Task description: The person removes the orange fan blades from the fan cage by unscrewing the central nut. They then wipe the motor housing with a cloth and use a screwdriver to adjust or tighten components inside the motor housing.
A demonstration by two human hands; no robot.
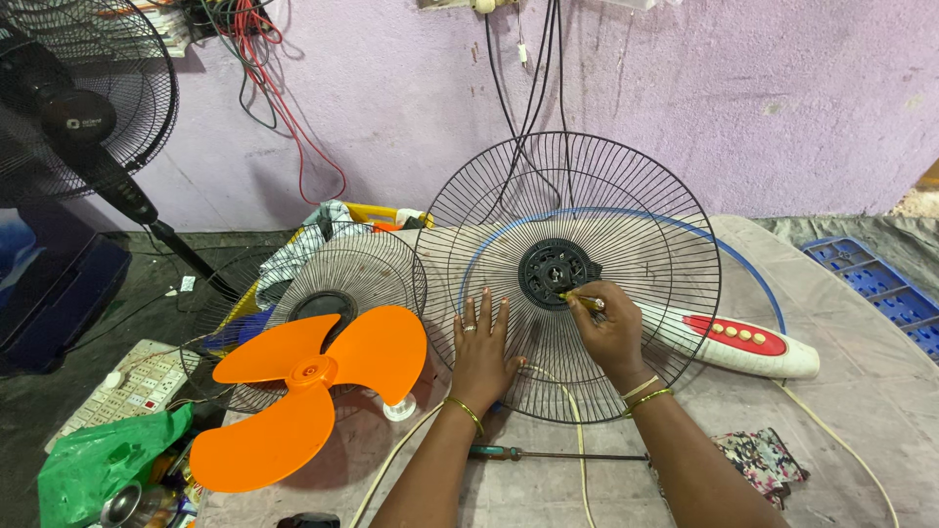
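Nearest to me, a long screwdriver (558, 454) lies on the cloth-covered table (861, 391) just below my wrists, with a patterned rag (763, 458) to its right. My left hand (481, 350) is spread flat, fingers open, pressing on the lower left of the round wire fan guard (646, 323); it grasps nothing. My right hand (611, 328) is clenched around a small yellow-tipped tool (583, 300), whose tip I hold at the black hub (554, 270) in the middle of the guard. The guard lies on the table over the white fan body with red control panel (738, 342). A cream cord (577, 440) runs under the guard toward me. To the left, an orange three-blade propeller (303, 391) rests against a second wire guard (367, 269), with a green bag (98, 460) near the corner. Farther off, a black standing fan (73, 108) stands before the purple wall (782, 88), where wires (528, 88) hang.
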